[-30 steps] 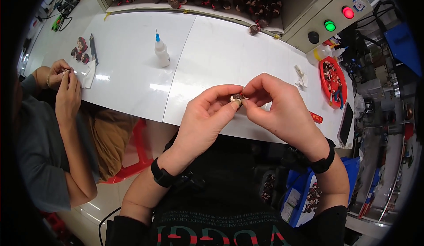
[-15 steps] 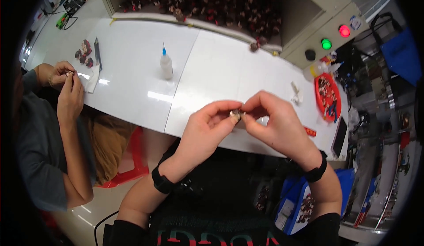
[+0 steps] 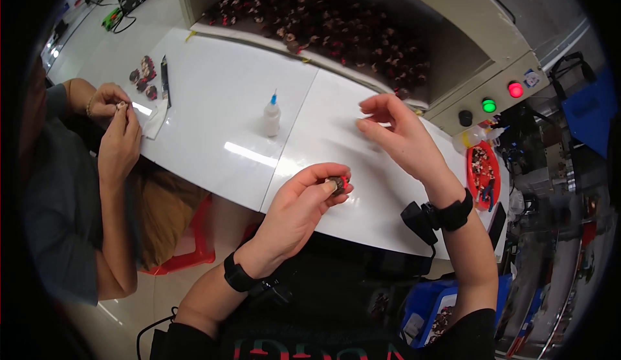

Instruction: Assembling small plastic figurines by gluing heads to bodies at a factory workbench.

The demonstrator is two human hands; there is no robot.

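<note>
My left hand [image 3: 301, 201] is closed, pinching a small round dark-brown piece with a pale and a bright red part [image 3: 337, 185] between thumb and fingers, just above the table's near edge. Its exact kind I cannot make out. Up and to the right, my right hand [image 3: 398, 127] reaches over the white table [image 3: 259, 62], thumb and fingers apart with nothing visible between them. It is near the front edge of a grey open-fronted box [image 3: 446, 49], where a heap of similar small dark pieces [image 3: 323, 23] lies.
A white dropper bottle with a blue tip [image 3: 272, 115] stands mid-table. On the right are a red basket of small parts [image 3: 484, 169], a bottle [image 3: 467, 139] and lit buttons [image 3: 489, 105]. At left, a co-worker's hands [image 3: 119, 120] hold a small piece beside several others [image 3: 147, 69].
My right hand has let go of the piece and moved up toward the grey box, its fingers parting. The left hand keeps the piece, turned and slightly lower. The whole view has shifted.
</note>
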